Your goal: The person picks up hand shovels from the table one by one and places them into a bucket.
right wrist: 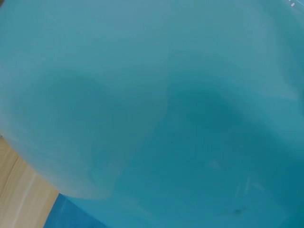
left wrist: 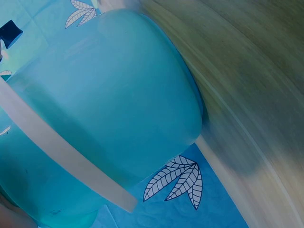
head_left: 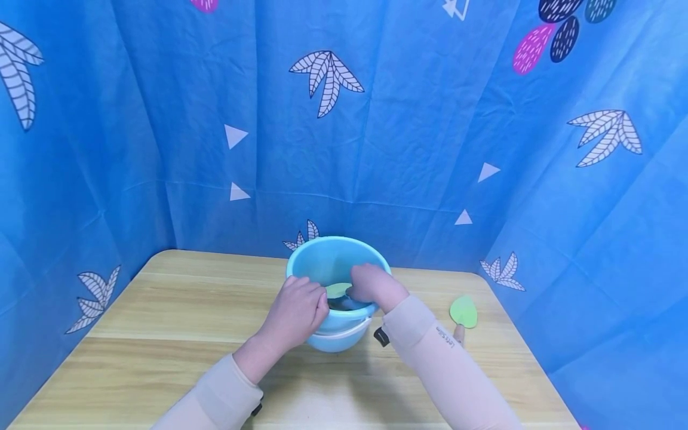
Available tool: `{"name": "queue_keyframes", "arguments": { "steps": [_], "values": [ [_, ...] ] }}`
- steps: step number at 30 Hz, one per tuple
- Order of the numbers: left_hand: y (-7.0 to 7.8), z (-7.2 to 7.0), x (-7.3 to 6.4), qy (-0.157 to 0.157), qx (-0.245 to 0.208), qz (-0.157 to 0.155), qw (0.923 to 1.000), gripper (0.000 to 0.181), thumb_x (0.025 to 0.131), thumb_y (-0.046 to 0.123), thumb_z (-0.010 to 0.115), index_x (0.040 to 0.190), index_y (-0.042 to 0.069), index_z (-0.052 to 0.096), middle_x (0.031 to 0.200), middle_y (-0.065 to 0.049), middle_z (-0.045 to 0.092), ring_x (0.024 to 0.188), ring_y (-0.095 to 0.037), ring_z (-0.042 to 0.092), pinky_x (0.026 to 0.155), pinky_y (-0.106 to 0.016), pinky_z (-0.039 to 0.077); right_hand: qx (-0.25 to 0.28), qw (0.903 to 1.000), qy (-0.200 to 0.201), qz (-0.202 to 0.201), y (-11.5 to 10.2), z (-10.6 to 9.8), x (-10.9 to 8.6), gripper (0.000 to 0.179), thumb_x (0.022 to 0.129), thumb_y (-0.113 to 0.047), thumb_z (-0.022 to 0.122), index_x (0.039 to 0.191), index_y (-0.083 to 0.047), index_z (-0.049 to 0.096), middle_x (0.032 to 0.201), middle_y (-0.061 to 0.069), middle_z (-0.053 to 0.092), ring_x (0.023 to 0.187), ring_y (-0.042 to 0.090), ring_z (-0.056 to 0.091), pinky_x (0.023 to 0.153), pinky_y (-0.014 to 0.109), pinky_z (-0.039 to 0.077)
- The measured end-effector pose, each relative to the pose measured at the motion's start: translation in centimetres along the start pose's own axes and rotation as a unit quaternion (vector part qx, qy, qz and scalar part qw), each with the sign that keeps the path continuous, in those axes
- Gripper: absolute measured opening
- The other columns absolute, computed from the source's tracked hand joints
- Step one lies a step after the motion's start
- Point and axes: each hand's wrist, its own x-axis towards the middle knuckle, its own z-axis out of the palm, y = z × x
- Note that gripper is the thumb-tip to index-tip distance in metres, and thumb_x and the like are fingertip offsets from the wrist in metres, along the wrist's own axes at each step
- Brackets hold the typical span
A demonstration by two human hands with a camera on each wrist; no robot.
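A light blue plastic bucket point(head_left: 333, 322) stands on the wooden table, its mouth facing up and its pale carrying handle point(head_left: 344, 332) hanging down in front. My left hand point(head_left: 301, 304) grips the rim at the near left side. From the right, my right hand point(head_left: 371, 283) reaches over the rim into the bucket, its fingertips mostly hidden. Beside those fingertips inside lies a light green, flat, rounded piece point(head_left: 337, 291); I cannot tell whether the hand holds it. The bucket's outer wall point(left wrist: 114, 90) fills much of the left wrist view; blue plastic point(right wrist: 142, 118) covers most of the right wrist view.
To the right of the bucket, on the table point(head_left: 177, 304), lies a tool with a light green leaf-shaped blade point(head_left: 464, 312) and a wood-coloured handle, partly behind the right sleeve point(head_left: 446, 358). A blue patterned curtain point(head_left: 344, 149) hangs around the table's back and sides.
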Motion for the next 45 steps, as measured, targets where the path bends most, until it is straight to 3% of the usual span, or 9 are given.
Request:
{"name": "queue_keyframes", "arguments": {
  "steps": [21, 33, 45],
  "values": [
    [0.0, -0.2, 0.1, -0.019, -0.001, -0.008, 0.9998, 0.027, 0.095, 0.022, 0.044, 0.069, 0.021, 0.050, 0.064, 0.011, 0.042, 0.068, -0.012, 0.038, 0.072, -0.033, 0.035, 0.010, 0.9990, 0.043, -0.010, 0.3, 0.9, 0.1, 0.021, 0.092, -0.025, 0.069, 0.075, -0.014, 0.062, 0.064, 0.002, 0.054, 0.064, 0.019, 0.053, 0.069, 0.034, 0.048],
    [0.1, -0.2, 0.0, -0.027, -0.005, -0.018, 0.9995, 0.027, 0.095, 0.021, 0.046, 0.069, 0.022, 0.049, 0.064, 0.012, 0.041, 0.069, -0.011, 0.038, 0.073, -0.033, 0.035, 0.038, 0.9966, 0.072, -0.011, 0.2, 1.2, -0.1, 0.022, 0.085, -0.020, 0.077, 0.069, -0.016, 0.062, 0.058, -0.001, 0.051, 0.059, 0.017, 0.051, 0.066, 0.031, 0.048],
    [-0.1, 0.0, 0.0, -0.016, -0.001, -0.008, 0.9998, 0.028, 0.095, 0.021, 0.041, 0.068, 0.022, 0.047, 0.063, 0.012, 0.039, 0.068, -0.011, 0.037, 0.071, -0.032, 0.034, 0.039, 0.9927, 0.110, -0.029, 0.4, 0.9, -0.4, 0.032, 0.086, -0.009, 0.064, 0.058, -0.015, 0.048, 0.052, -0.003, 0.038, 0.050, 0.013, 0.042, 0.058, 0.029, 0.043]
  ]
}}
